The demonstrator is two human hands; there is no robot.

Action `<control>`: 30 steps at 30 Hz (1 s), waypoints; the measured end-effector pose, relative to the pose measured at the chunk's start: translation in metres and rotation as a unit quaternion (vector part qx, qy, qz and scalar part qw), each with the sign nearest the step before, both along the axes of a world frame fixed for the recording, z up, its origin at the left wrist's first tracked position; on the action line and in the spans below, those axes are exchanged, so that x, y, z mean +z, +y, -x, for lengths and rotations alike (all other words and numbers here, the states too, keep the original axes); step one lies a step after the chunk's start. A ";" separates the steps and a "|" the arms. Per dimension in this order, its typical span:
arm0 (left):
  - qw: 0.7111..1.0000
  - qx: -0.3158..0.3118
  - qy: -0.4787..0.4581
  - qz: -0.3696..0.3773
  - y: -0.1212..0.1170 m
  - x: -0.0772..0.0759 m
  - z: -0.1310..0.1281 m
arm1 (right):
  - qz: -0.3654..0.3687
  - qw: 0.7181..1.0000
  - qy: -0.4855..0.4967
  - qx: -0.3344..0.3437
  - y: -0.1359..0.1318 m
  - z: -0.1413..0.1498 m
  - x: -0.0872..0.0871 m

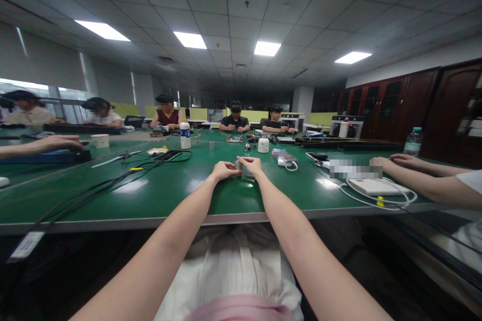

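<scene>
A small grey metal cylinder [238,166] stands upright on the green table [241,200], between my two hands. My left hand [225,170] is closed on its left side, thumb and fingers against it. At the top and right of it, the fingers of my right hand [251,165] are pinched together; any tiny part between them is too small to make out. Just beyond my hands lie a shiny metal piece [247,147] and a white jar-like bottle [263,144]. A second small cylinder [211,145] stands farther left.
To the left are black cables [113,183], a dark phone [168,155] and a blue-and-white bottle [185,135]. A white charger [286,163] and a white box with cable [376,186] lie right. Co-workers' arms reach in from both sides; several people sit opposite.
</scene>
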State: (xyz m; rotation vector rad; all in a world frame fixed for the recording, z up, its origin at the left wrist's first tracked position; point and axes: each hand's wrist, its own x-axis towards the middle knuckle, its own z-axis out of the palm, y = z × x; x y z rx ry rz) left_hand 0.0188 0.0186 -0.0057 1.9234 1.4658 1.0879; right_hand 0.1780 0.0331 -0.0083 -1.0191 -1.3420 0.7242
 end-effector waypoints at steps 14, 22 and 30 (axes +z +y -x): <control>1.000 0.017 0.006 -0.012 -0.011 0.002 -0.001 | 0.136 0.899 -0.363 -0.202 -0.010 -0.032 -0.004; 1.000 0.019 0.016 -0.019 -0.013 0.002 0.000 | 0.130 0.902 -0.362 -0.193 -0.007 -0.033 -0.006; 1.000 0.022 0.014 -0.014 -0.009 0.001 0.001 | 0.130 0.907 -0.354 -0.190 -0.007 -0.033 -0.007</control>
